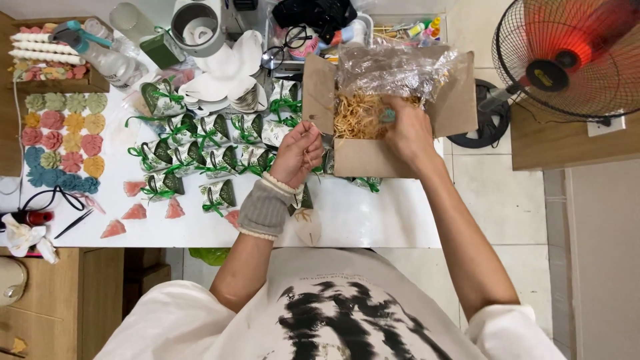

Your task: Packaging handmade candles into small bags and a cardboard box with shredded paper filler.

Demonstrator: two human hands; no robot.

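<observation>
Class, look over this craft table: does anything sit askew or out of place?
Yes. The cardboard box of straw-like filler juts past the white table edge, resting on some green-ribboned packets, so it looks unsteady.

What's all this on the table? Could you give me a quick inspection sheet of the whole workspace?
Surface: white table, crowded on its left half.
Job's things: cardboard box lined with clear plastic, holding straw-like filler; rows of small leaf-print gift boxes with green ribbons.
Clutter: coloured flower-shaped pieces, pink wedge pieces, bottles, glasses.
Hands: right hand in the filler; left hand pinched beside the box, what it holds unclear.
Cables: black cable at left edge.
Surroundings: fan, tiled floor.
</observation>
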